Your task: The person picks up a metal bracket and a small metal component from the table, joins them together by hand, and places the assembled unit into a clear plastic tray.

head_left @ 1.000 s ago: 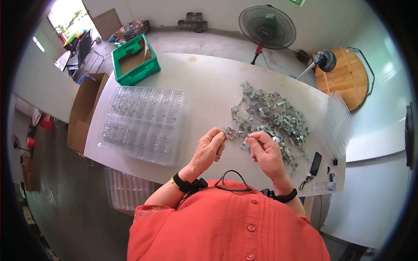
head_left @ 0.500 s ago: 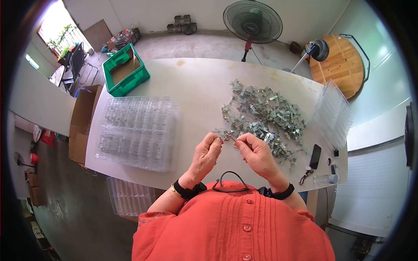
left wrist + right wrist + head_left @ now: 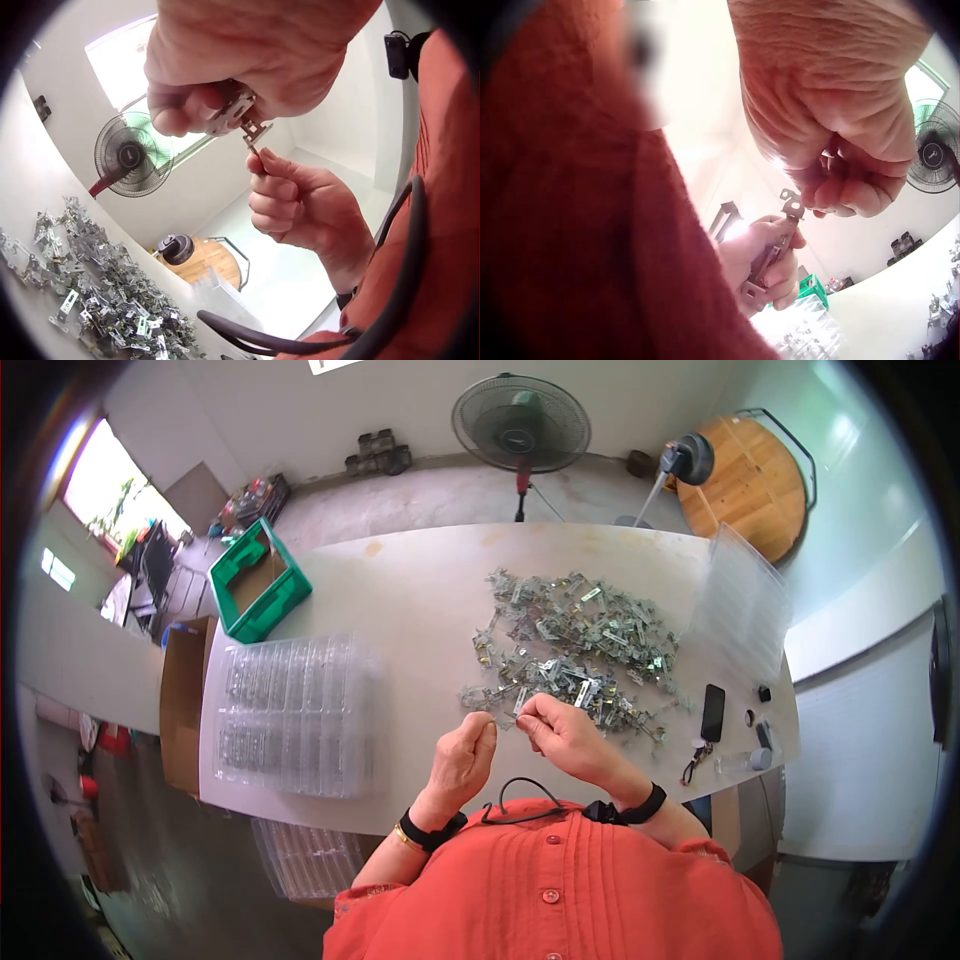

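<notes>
My left hand (image 3: pixel 463 762) grips a small stamped metal bracket (image 3: pixel 786 234) with holes in its ends, fingers curled round its body. Facing it, my right hand (image 3: pixel 570 740) pinches the end of a thin metal piece (image 3: pixel 256 138) between thumb and forefinger. The two hands nearly meet in front of the red shirt, above the near part of the table. In the right wrist view a shiny bit of metal (image 3: pixel 827 159) shows inside the right hand's curled fingers. Just beyond the hands spreads a heap of similar metal brackets (image 3: pixel 590 622).
Stacked clear plastic trays (image 3: pixel 292 715) with filled compartments lie at left, a green crate (image 3: pixel 265 595) behind them. More clear trays (image 3: pixel 742 605) stand at right. Near the right edge are a phone (image 3: pixel 713 713) and a clear bottle (image 3: pixel 740 762). A fan (image 3: pixel 521 428) stands beyond the table.
The head view has shifted, so the table sits lower in it. Both hands have come closer together, with less of the metal showing between them, and have moved leftward in view.
</notes>
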Demonstrator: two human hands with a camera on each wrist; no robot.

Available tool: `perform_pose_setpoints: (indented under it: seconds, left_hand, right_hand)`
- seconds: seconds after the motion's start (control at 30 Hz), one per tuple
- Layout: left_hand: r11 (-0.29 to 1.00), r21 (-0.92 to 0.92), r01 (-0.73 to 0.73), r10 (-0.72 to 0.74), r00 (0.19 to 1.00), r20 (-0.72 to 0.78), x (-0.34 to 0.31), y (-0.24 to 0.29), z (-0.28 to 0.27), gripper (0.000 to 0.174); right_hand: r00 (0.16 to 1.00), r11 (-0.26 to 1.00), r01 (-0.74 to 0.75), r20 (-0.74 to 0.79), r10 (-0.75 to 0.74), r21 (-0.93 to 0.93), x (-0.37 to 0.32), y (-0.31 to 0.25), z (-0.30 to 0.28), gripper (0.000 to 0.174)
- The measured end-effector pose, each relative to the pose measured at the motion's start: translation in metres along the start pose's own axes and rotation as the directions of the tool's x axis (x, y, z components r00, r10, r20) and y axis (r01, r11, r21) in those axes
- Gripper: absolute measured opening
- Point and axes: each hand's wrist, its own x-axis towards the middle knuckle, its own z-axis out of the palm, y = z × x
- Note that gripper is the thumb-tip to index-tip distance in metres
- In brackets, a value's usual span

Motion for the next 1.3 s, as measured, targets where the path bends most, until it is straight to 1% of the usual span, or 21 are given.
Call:
perform_pose_setpoints:
  seconds: [0.07,0.1,0.13,0.2,0.27,0.33,0.4,0.47,0.5,0.57,0.6,0.67,0.7,0.77,0.8,0.9,0.97,1.1,1.13,1.23,1.3]
  left_hand:
    - [1.0,0.016,0.007,-0.008,0.999,0.044,0.002,0.001,0.004,0.004]
    - [0.996,0.08,-0.031,0.028,0.999,0.044,0.002,0.0,0.007,0.004]
    - [0.987,0.142,-0.071,0.065,0.997,0.045,0.002,0.0,0.01,0.004]
    - [0.984,0.157,-0.084,0.072,0.994,0.076,0.002,0.001,0.012,0.003]
    - [0.979,0.179,-0.096,0.079,0.992,0.099,0.003,0.001,0.015,0.002]
    - [0.956,0.247,-0.156,0.133,0.986,0.104,0.004,0.0,0.017,0.002]
    - [0.942,0.268,-0.199,0.168,0.976,0.136,0.007,0.0,0.018,0.003]
    - [0.928,0.29,-0.234,0.194,0.968,0.159,0.008,0.002,0.018,0.005]
    - [0.923,0.294,-0.247,0.203,0.964,0.174,0.009,0.003,0.018,0.006]
    - [0.921,0.303,-0.246,0.196,0.963,0.188,0.01,0.006,0.018,0.006]
    - [0.915,0.304,-0.266,0.217,0.959,0.184,0.012,0.007,0.018,0.006]
    - [0.911,0.311,-0.27,0.223,0.958,0.177,0.016,0.007,0.015,0.006]
    - [0.903,0.292,-0.317,0.248,0.936,0.248,0.018,0.008,0.013,0.007]
    - [0.862,0.266,-0.432,0.303,0.859,0.412,0.02,0.009,0.01,0.01]
    - [0.867,0.266,-0.422,0.296,0.864,0.408,0.017,0.009,0.011,0.01]
    - [0.858,0.273,-0.436,0.316,0.865,0.389,0.014,0.007,0.013,0.01]
    - [0.859,0.365,-0.358,0.296,0.931,0.215,0.015,0.005,0.009,0.01]
    - [0.826,0.459,-0.326,0.308,0.944,0.116,0.017,0.001,0.0,0.01]
    - [0.825,0.465,-0.321,0.305,0.946,0.112,0.017,0.0,-0.001,0.01]
    - [0.811,0.477,-0.338,0.304,0.941,0.149,0.013,-0.001,-0.003,0.011]
    - [0.848,0.421,-0.323,0.282,0.946,0.157,0.011,0.001,-0.004,0.014]
  right_hand:
    - [0.999,0.997,-0.024,0.039,0.022,0.068,0.0,0.007,-0.002,0.01]
    - [0.989,0.99,-0.07,0.141,0.053,0.121,0.003,0.014,-0.006,0.016]
    - [0.992,0.988,-0.074,0.114,0.059,0.137,0.003,0.019,-0.008,0.016]
    - [0.963,0.899,-0.198,0.25,0.104,0.391,0.005,0.024,-0.009,0.022]
    - [0.966,0.873,-0.177,0.252,0.065,0.454,0.007,0.033,-0.014,0.026]
    - [0.942,0.829,-0.268,0.312,0.119,0.492,0.009,0.03,-0.019,0.026]
    - [0.95,0.838,-0.256,0.287,0.125,0.481,0.009,0.033,-0.017,0.025]
    - [0.961,0.904,-0.24,0.217,0.171,0.353,0.008,0.031,-0.016,0.02]
    - [0.961,0.902,-0.241,0.216,0.171,0.357,0.009,0.036,-0.015,0.02]
    - [0.997,0.965,0.014,0.065,-0.033,0.262,0.012,0.045,-0.011,0.015]
    - [0.997,0.963,0.006,0.076,-0.028,0.269,0.011,0.045,-0.008,0.015]
    - [0.996,0.956,0.081,-0.049,-0.07,0.281,0.01,0.042,-0.005,0.014]
    - [0.994,0.934,0.103,-0.063,-0.087,0.343,0.012,0.044,-0.002,0.013]
    - [0.998,0.918,0.057,-0.053,-0.04,0.393,0.014,0.045,-0.004,0.013]
    - [0.999,0.899,0.024,-0.053,-0.001,0.438,0.014,0.042,-0.005,0.014]
    - [0.998,0.904,0.013,-0.065,0.017,0.428,0.013,0.037,-0.005,0.016]
    - [0.997,0.905,0.003,-0.067,0.028,0.425,0.011,0.034,-0.004,0.016]
    - [0.995,0.886,-0.09,0.004,0.099,0.455,0.006,0.023,0.005,0.017]
    - [0.991,0.864,-0.127,0.035,0.126,0.487,0.006,0.022,0.008,0.016]
    - [0.996,0.845,-0.077,0.011,0.084,0.529,0.008,0.025,0.015,0.014]
    - [0.997,0.84,-0.064,0.003,0.074,0.538,0.009,0.025,0.016,0.015]
